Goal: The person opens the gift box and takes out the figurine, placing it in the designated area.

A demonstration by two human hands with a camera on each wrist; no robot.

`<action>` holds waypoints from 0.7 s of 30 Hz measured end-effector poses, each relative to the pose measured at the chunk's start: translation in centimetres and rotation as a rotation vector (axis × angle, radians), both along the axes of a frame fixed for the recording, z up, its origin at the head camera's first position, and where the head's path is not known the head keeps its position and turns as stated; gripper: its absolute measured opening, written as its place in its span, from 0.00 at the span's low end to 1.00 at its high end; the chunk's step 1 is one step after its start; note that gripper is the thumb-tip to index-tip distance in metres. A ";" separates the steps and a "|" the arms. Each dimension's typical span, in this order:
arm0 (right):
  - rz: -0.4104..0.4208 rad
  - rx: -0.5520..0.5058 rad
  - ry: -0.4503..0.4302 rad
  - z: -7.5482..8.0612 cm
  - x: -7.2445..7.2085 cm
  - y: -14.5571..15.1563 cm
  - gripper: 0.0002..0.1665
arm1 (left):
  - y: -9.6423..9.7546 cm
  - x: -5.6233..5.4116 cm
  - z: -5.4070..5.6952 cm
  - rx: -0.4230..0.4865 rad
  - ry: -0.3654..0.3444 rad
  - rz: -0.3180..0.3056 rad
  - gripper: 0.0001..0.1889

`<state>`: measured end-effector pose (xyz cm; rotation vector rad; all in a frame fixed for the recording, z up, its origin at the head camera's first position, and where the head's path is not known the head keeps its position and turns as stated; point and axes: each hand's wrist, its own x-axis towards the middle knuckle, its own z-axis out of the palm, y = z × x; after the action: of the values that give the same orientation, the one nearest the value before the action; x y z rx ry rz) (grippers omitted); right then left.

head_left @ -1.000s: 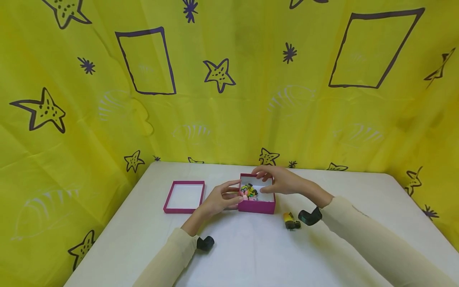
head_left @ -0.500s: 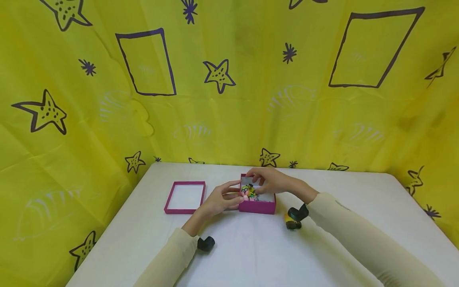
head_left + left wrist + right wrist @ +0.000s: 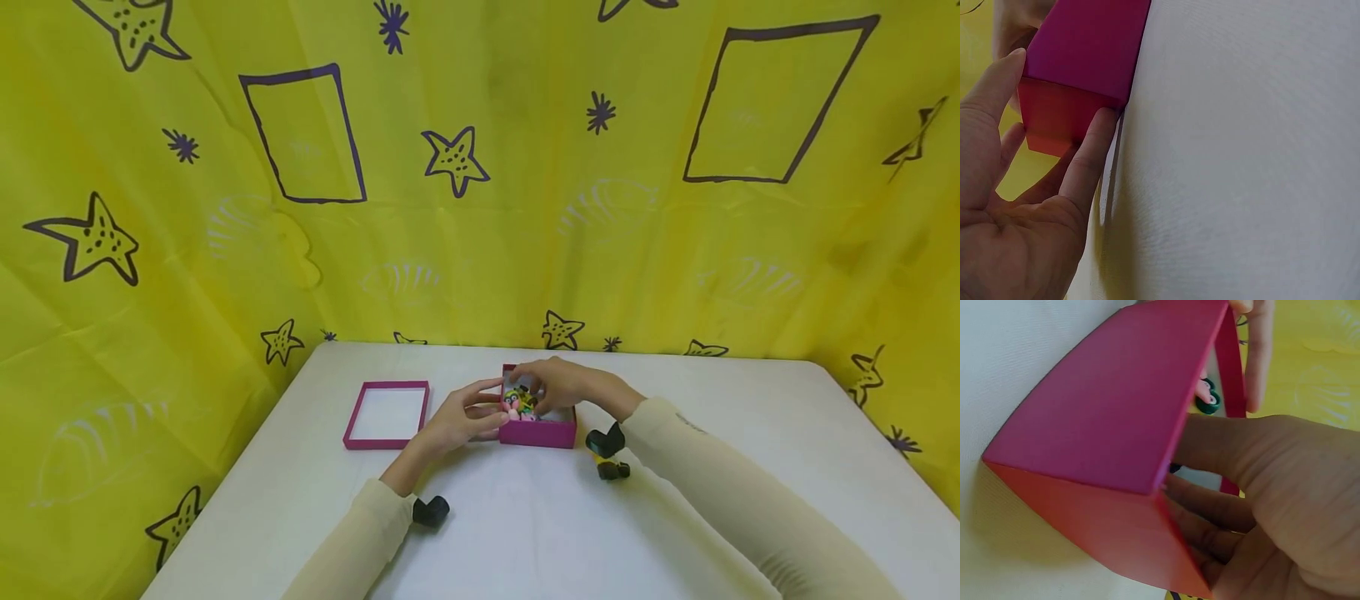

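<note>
The open pink box point(image 3: 536, 434) stands on the table with several small toy figures point(image 3: 517, 403) inside. Pink, yellow and green parts show on them. My left hand point(image 3: 453, 419) rests its fingertips along the box's left side; the thumb sits at the near top corner in the left wrist view. My right hand point(image 3: 566, 385) reaches over the right wall, its thumb and fingers down among the toys. In the right wrist view its fingertips are hidden by the box wall, so what they hold does not show. A green-rimmed toy face point(image 3: 1207, 397) appears beside the thumb.
A pink-rimmed lid point(image 3: 386, 444) lies inside up to the left of the box. Right of the box, a small yellow and black toy point(image 3: 611, 468) is partly covered by the right wrist camera point(image 3: 606, 439). A yellow curtain point(image 3: 480, 242) hangs behind the white table point(image 3: 517, 533).
My right hand has moved left and lower into the box, closing in on the toys. The left hand and the box have stayed in place.
</note>
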<state>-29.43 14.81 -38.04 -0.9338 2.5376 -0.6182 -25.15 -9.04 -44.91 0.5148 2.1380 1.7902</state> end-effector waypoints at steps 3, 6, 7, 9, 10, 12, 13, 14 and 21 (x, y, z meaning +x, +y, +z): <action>-0.009 0.023 -0.017 -0.2 -0.1 -0.2 0.37 | 0.0 0.1 0.0 -0.011 -0.002 0.007 0.34; -0.017 0.039 -0.026 -0.3 -0.2 -0.2 0.37 | 0.0 0.1 0.0 -0.011 -0.004 0.004 0.35; -0.023 0.044 -0.030 -0.2 -0.2 -0.2 0.37 | 0.0 0.1 0.0 -0.010 -0.002 0.002 0.35; -0.025 0.054 -0.031 -0.1 -0.2 -0.2 0.38 | 0.1 0.1 0.0 -0.002 0.008 -0.007 0.35; -0.023 0.057 -0.026 -0.1 -0.3 -0.2 0.38 | 0.1 0.1 0.0 0.004 0.008 -0.010 0.35; -0.018 0.061 -0.018 0.0 -0.3 -0.2 0.37 | 0.1 0.1 0.1 0.013 0.010 -0.014 0.35; -0.012 0.063 -0.011 0.1 -0.4 -0.2 0.37 | 0.1 0.2 0.1 0.012 0.010 -0.012 0.35; -0.008 0.064 -0.004 0.1 -0.4 -0.2 0.37 | 0.1 0.2 0.1 0.012 0.011 -0.012 0.35; -0.034 0.085 -0.006 -0.3 -0.7 -0.6 0.36 | 0.1 0.2 0.1 0.020 0.009 -0.015 0.35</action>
<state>-30.13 14.26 -38.38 -0.8600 2.5579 -0.5174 -25.00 -8.96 -44.84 0.5430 2.1182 1.8065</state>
